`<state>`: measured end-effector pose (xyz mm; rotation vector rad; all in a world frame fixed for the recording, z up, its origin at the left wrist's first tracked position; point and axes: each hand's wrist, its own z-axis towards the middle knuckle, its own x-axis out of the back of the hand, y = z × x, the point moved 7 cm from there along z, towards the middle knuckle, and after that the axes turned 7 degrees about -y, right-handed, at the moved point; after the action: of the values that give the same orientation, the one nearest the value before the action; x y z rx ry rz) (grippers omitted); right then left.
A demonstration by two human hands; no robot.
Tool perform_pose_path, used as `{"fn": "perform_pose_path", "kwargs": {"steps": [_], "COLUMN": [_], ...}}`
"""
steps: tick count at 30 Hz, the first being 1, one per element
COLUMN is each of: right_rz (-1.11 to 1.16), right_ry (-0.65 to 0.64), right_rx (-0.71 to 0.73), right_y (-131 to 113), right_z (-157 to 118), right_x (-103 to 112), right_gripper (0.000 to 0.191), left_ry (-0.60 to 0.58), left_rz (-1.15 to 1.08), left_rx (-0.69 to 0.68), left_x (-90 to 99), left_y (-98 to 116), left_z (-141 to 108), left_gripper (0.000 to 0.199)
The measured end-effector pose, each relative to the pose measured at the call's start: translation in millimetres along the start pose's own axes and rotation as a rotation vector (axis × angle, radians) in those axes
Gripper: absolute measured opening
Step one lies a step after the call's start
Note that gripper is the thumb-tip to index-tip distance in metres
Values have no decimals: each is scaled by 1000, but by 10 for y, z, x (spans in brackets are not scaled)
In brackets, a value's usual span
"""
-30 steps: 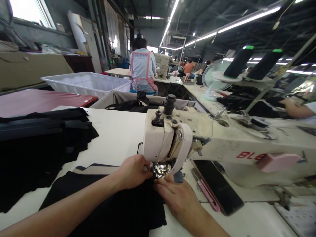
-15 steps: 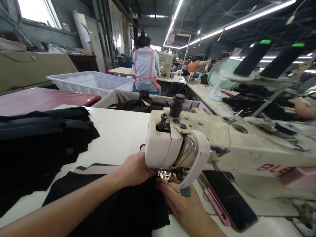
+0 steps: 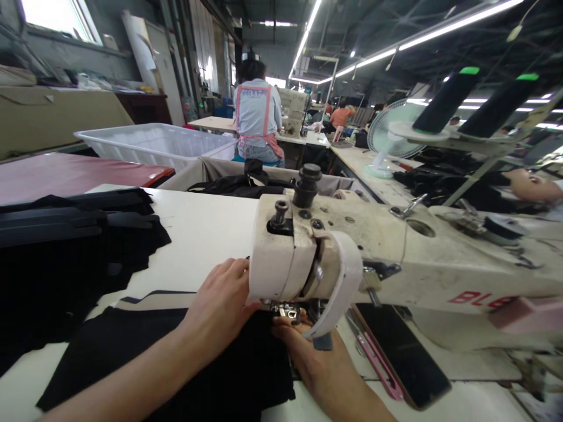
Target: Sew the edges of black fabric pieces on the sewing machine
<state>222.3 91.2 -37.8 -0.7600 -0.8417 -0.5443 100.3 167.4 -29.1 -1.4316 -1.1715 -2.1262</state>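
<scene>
A piece of black cloth [image 3: 229, 369] lies under the head of the white sewing machine [image 3: 275, 252], a pale strip [image 3: 162, 301] with a dark edge along its far side. My left hand [image 3: 222, 296] rests on the cloth left of the machine head. Its fingers are stretched forward, the thumb apart, and the tips are partly hidden behind the head. Close to the metal presser foot [image 3: 285, 312], my right hand [image 3: 314, 354] has thumb and fingers bent together at the cloth's edge. The white curved guard partly covers that hand.
A black phone [image 3: 404, 357] and pink-handled tweezers [image 3: 382, 366] lie right of my right hand. Black cut pieces [image 3: 57, 275] are stacked at left. Beyond the table stand a cloth-lined bin [image 3: 193, 174] and a white plastic tub [image 3: 153, 143]. A co-worker [image 3: 257, 117] sits ahead.
My left hand has slid left from the presser foot, and its fingers have straightened. The cloth's left part reaches farther left. My right hand stays by the foot. The view has shifted slightly.
</scene>
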Motion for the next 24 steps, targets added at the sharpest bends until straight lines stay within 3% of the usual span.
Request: {"fn": "perform_pose_path", "kwargs": {"steps": [2, 4, 9, 11, 14, 15, 17, 21, 24], "right_rz": [3, 9, 61, 277, 1040, 1284, 1560, 1642, 1581], "right_ry": [11, 6, -1, 31, 32, 9, -42, 4, 67], "right_rx": [-6, -21, -117, -308, -730, -823, -896, -948, -1063], "right_y": [6, 16, -6, 49, 105, 44, -104, -216, -214], "right_z": [-7, -3, -82, -209, -502, -567, -597, -499, -490], "right_x": [3, -9, -28, -33, -272, -376, -498, -585, -629], "right_gripper": [26, 26, 26, 25, 34, 43, 58, 62, 52], "left_ry": [92, 93, -73, -92, -133, -158, -205, -146, 36], "left_rz": [-42, -98, -362, -449, -545, -570, -604, -605, -464], "left_rx": [-67, -116, 26, 12, 9, 9, 5, 10, -25], "left_x": [-36, -143, -258, -187, -122, -125, -150, -182, -128], "left_y": [138, 241, 159, 138, 101, 93, 87, 96, 169], "left_z": [-290, -531, -668, -640, -628, -632, -641, -634, -648], "left_gripper": [44, 60, 37, 28, 16, 14, 16, 18, 20]}}
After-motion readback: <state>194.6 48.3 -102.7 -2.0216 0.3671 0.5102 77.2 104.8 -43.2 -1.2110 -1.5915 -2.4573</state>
